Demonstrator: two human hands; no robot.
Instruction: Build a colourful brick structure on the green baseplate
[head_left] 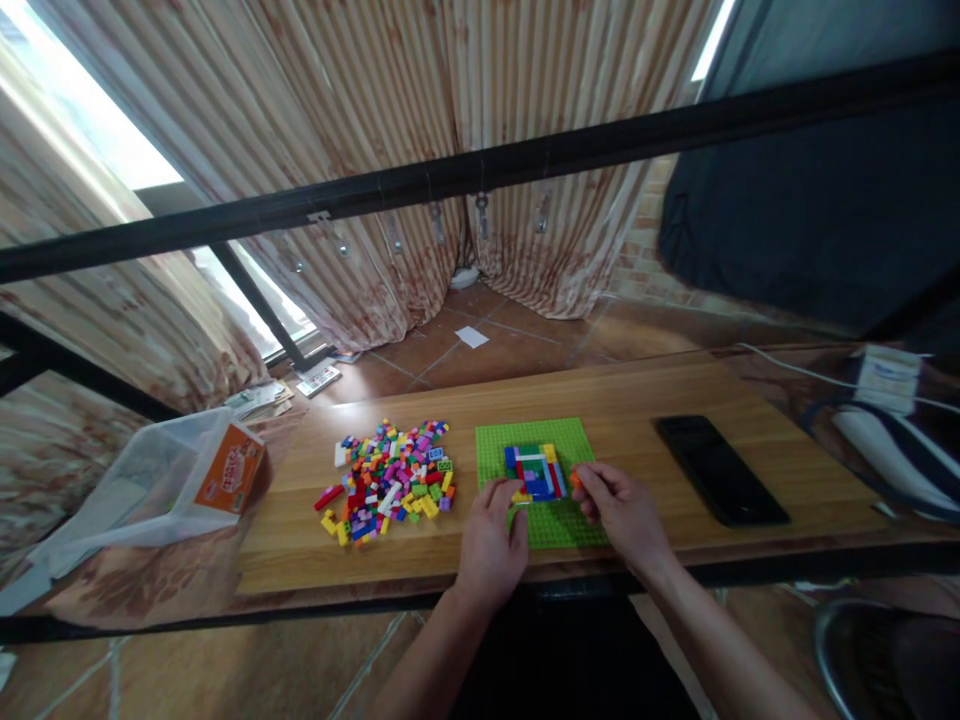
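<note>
Head view: both forearms are cut off at the near edge; the left hand (491,545) hides the near left corner of the green baseplate (541,480), its fingers curled on a small yellow brick (520,496); the right hand (622,510) pinches an orange brick (575,479) – too small to make out further – just right of the flat multicoloured build (535,470). Far left, a clear plastic tub (150,480) lies tilted, its contents unclear; loose studded bricks (386,480) heap on the wooden bench (675,400); a glossy black phone (720,470) lies right.
</note>
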